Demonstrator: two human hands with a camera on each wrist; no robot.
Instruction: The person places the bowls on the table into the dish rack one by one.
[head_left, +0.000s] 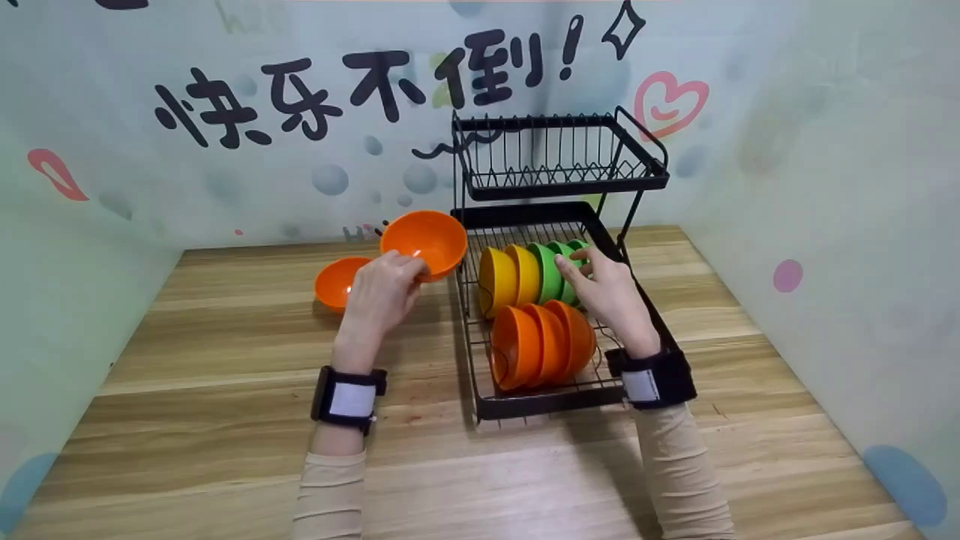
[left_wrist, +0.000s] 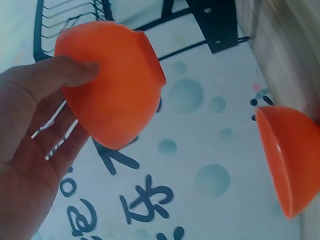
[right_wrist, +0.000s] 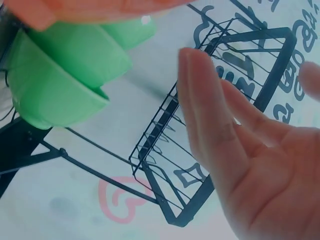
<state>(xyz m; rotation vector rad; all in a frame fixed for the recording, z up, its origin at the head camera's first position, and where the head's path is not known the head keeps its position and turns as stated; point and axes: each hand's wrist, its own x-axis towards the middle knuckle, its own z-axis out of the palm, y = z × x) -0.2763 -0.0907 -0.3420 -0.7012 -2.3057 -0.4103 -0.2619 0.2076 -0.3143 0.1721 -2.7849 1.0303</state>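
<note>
Orange plastic bowl held by left hand, just left of black wire dish rack; right hand, fingers straight, touches green bowls.

**Two bare hands, matching sleeves and wrist straps**

The left hand and the right hand are bare, with no gloves or rings to be seen. Each forearm wears a close-fitting beige sleeve with fine horizontal ribbing, one at the lower centre-left of the head view, the other at the lower centre-right. Just above each sleeve cuff sits a broad black wrist strap carrying a white rectangular patch on its upper face, with a small black block projecting at the strap's side.
</note>
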